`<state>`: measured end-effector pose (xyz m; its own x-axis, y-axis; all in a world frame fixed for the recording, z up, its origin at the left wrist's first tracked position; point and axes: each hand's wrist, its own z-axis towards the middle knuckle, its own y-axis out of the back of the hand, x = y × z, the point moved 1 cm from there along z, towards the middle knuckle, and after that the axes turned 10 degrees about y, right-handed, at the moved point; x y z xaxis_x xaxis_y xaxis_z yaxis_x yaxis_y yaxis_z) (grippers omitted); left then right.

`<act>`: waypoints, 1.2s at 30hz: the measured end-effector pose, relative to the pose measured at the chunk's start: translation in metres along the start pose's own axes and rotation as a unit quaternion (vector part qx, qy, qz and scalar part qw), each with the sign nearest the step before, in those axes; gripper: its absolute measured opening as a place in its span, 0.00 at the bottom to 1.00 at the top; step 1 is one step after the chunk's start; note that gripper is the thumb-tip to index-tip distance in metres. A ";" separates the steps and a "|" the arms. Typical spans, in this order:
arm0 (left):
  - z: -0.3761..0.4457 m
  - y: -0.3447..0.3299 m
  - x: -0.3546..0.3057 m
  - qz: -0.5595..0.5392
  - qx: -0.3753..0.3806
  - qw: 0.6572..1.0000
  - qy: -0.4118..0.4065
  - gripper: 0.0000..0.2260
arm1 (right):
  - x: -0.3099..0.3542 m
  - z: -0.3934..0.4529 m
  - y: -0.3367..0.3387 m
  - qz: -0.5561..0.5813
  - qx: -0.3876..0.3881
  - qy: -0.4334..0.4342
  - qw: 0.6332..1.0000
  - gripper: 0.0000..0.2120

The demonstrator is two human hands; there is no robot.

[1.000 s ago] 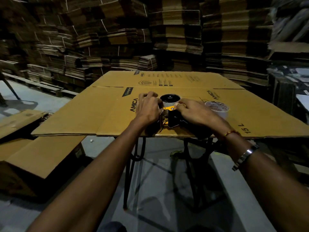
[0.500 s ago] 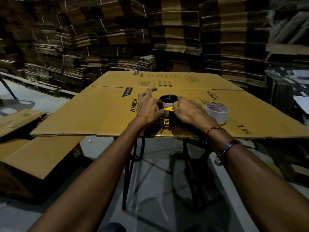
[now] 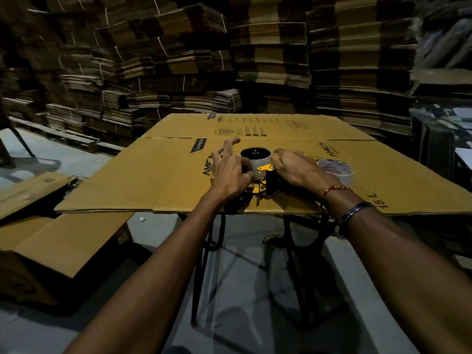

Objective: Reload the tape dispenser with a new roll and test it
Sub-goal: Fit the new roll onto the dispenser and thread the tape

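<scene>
A yellow and black tape dispenser (image 3: 265, 181) lies on a flattened cardboard sheet (image 3: 158, 180) that covers a small table. A roll (image 3: 256, 159) with a pale rim and a dark centre sits on its hub. My left hand (image 3: 229, 169) grips the dispenser's left side with thumb and curled fingers, while its index and middle fingers stick out forward. My right hand (image 3: 296, 169) lies over the dispenser's right side, fingertips at the roll's edge. A second roll of clear tape (image 3: 337, 171) with red print lies on the sheet just right of my right hand.
Tall stacks of flattened cartons (image 3: 268, 60) wall in the back and both sides. A cardboard box (image 3: 63, 238) stands on the floor at the left. Black metal table legs (image 3: 204, 264) reach down to the grey floor below the sheet's front edge.
My left hand's index and middle fingers have lifted off and now point forward. My right hand has shifted left, away from the clear tape roll, which now shows fully.
</scene>
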<state>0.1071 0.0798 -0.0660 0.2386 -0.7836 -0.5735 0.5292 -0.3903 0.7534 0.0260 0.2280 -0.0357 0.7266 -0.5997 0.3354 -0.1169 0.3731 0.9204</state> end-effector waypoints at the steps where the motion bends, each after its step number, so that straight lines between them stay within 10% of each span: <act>1: 0.000 0.000 -0.001 -0.004 0.004 1.000 0.001 0.04 | -0.002 0.002 0.001 0.000 -0.002 0.002 1.000 0.18; 36: -0.069 0.035 0.004 -0.089 0.048 0.995 0.002 0.07 | -0.008 0.006 -0.001 0.028 -0.008 -0.022 0.999 0.23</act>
<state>0.1825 0.0961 -0.0638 0.1521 -0.6955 -0.7023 0.4827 -0.5678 0.6668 0.0164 0.2280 -0.0384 0.6892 -0.6078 0.3945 -0.1455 0.4173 0.8970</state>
